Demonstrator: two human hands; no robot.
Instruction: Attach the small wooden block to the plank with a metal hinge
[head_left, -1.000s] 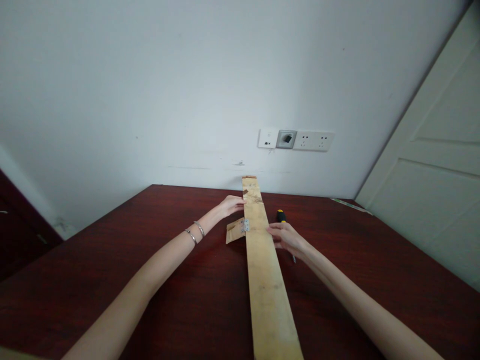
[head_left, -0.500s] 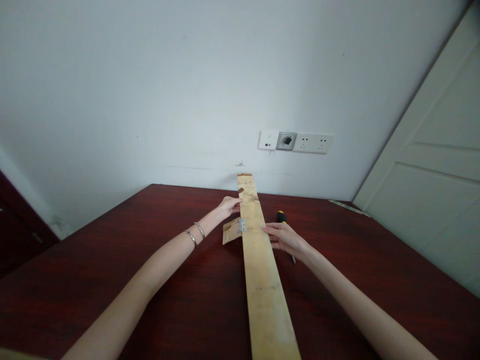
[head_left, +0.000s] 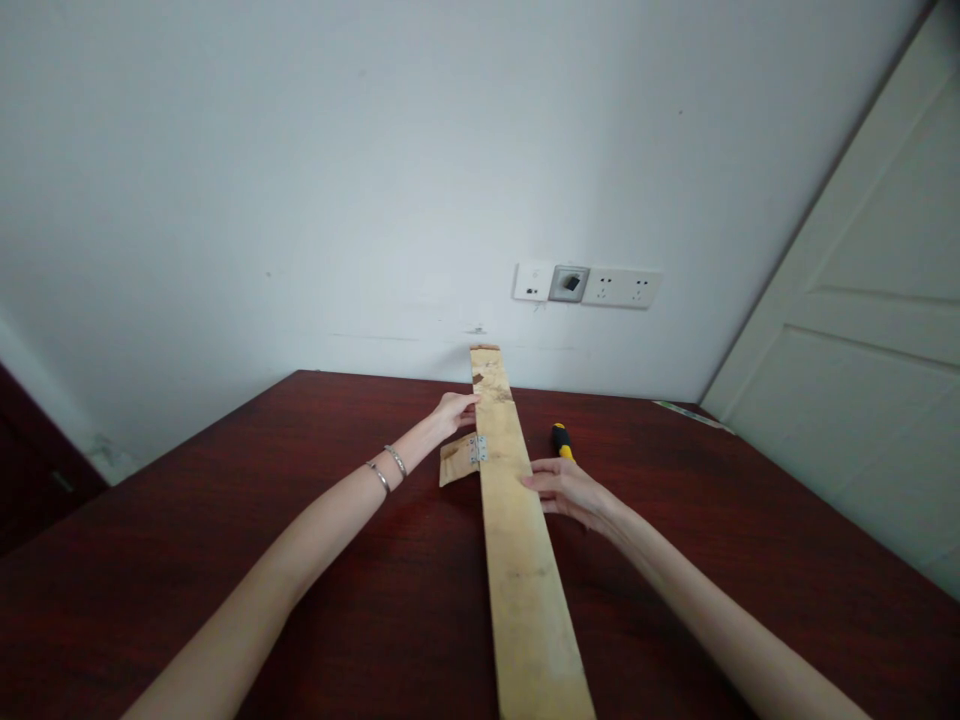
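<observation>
A long pale wooden board [head_left: 517, 560] runs from the front of the view towards the wall. My left hand [head_left: 456, 412] grips its left edge near the far end, thumb on top and fingers beneath. On the right edge, a little closer to me, my right hand [head_left: 574, 490] holds the board the same way. A metal hinge [head_left: 478, 449] joins a short wooden piece [head_left: 454, 462] to the board's left side, just below my left hand. Beyond my right hand lies a black and yellow screwdriver [head_left: 561, 440], its shaft hidden behind the hand.
The dark red tabletop [head_left: 360, 600] meets a white wall [head_left: 375, 180]. Wall sockets [head_left: 621, 288] sit above its back edge. A thin flat strip [head_left: 691, 416] lies at the back right, near a pale panelled door [head_left: 885, 330].
My right hand has slid slightly towards me along the board's edge, showing more of the screwdriver's handle and covering its shaft. My left hand keeps its hold; the view has shifted slightly.
</observation>
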